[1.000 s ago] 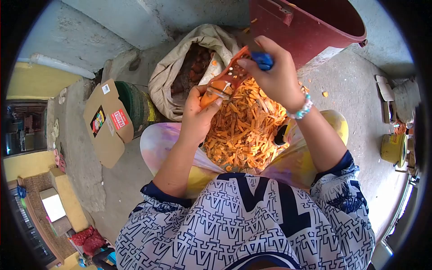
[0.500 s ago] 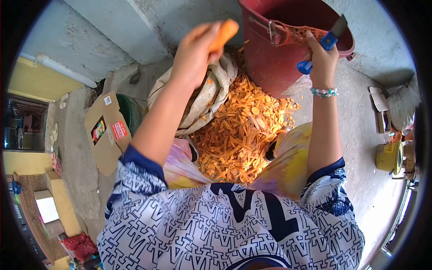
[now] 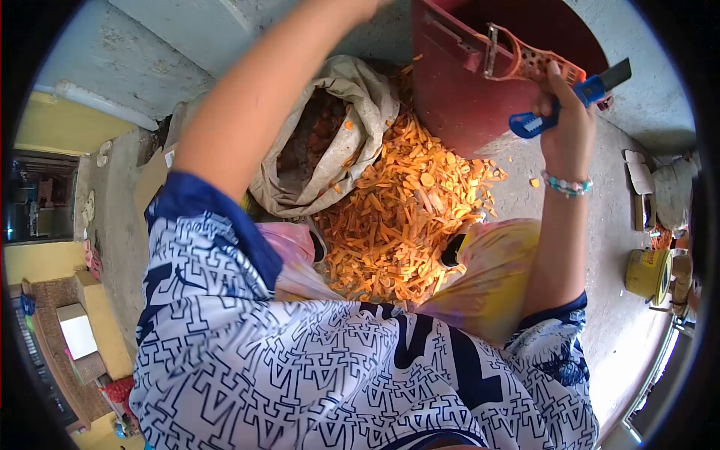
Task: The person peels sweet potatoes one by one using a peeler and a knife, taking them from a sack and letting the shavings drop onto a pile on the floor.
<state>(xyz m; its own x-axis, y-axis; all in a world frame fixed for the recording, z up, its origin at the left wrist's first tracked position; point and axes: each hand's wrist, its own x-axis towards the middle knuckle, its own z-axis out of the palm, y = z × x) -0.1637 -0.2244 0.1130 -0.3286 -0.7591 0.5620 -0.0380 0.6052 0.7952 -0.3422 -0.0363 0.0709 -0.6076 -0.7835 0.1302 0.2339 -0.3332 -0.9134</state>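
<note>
My right hand (image 3: 566,112) is closed around an orange vegetable peeler (image 3: 536,64) and a blue utility knife (image 3: 590,91) with its blade out. Both tools are at the side of a deep red bucket (image 3: 457,94). My left arm reaches up past the top edge; only the blurred wrist end of my left hand (image 3: 367,7) shows, so its fingers and anything in them are hidden. Between my feet lies a heap of orange peelings and carrot slices (image 3: 397,217). Beside it stands an open whitish sack (image 3: 356,169) with dark reddish-brown pieces inside.
A cardboard piece (image 3: 152,180) is partly behind my left arm. On the right are a yellow bucket (image 3: 646,271) and a grey sack (image 3: 673,191). A pale blue wall (image 3: 157,52) rises behind the red bucket. Loose carrot scraps lie on the concrete floor (image 3: 600,202).
My left hand, which held a peeled carrot piece over the sack, has moved up to the top edge. My right hand has shifted a little right and down with the peeler and knife.
</note>
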